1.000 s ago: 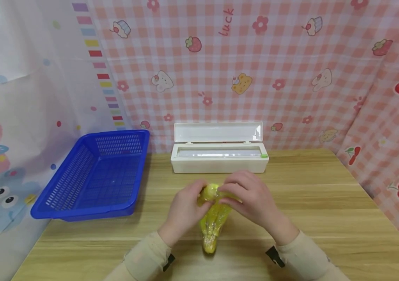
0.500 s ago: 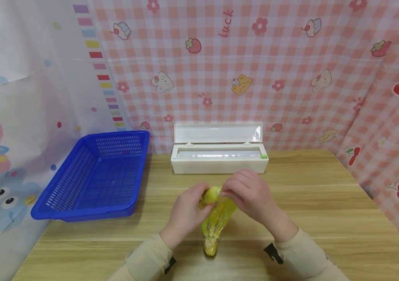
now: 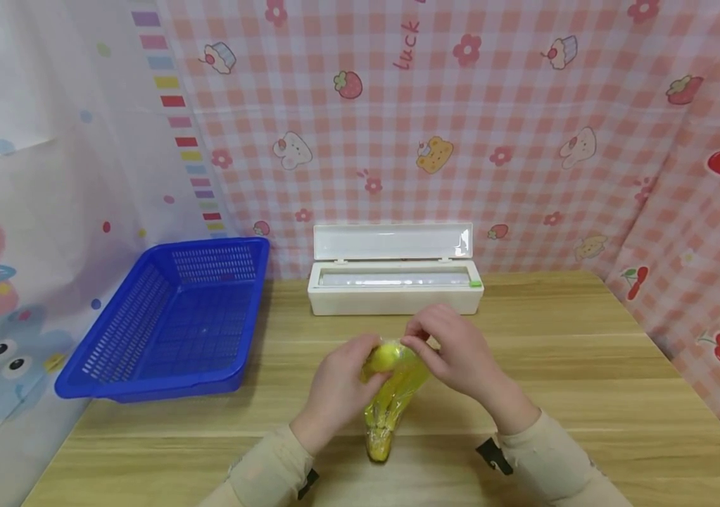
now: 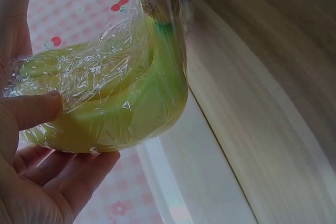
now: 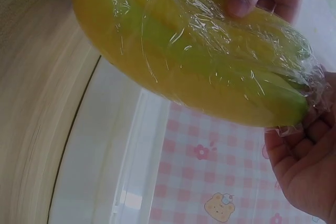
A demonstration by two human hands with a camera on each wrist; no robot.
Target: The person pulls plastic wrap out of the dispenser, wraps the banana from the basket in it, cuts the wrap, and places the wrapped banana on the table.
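A bunch of bananas [image 3: 390, 401] covered in clear cling film [image 5: 207, 22] stands between both hands, its stem end toward the person in the head view. My left hand [image 3: 339, 384] grips the bunch from the left, thumb on the near face and fingers beneath, as the left wrist view shows. At the far tips, my right hand [image 3: 455, 352] pinches a gathered bit of film between thumb and fingers. In the right wrist view that film bunches against the banana tips, partly hidden by the fingers.
Behind the hands sits a white cling film dispenser [image 3: 394, 301] with its lid raised, a roll inside and a small green slider at its right end. A blue perforated basket [image 3: 150, 386] stands at the left on the wooden table [image 3: 562, 394]. Patterned cloth [image 3: 360, 141] hangs behind.
The right fingers, spread over the far banana tips a second ago, have drawn together into a pinch on the film. The left hand keeps its grip, and the bunch has shifted only slightly.
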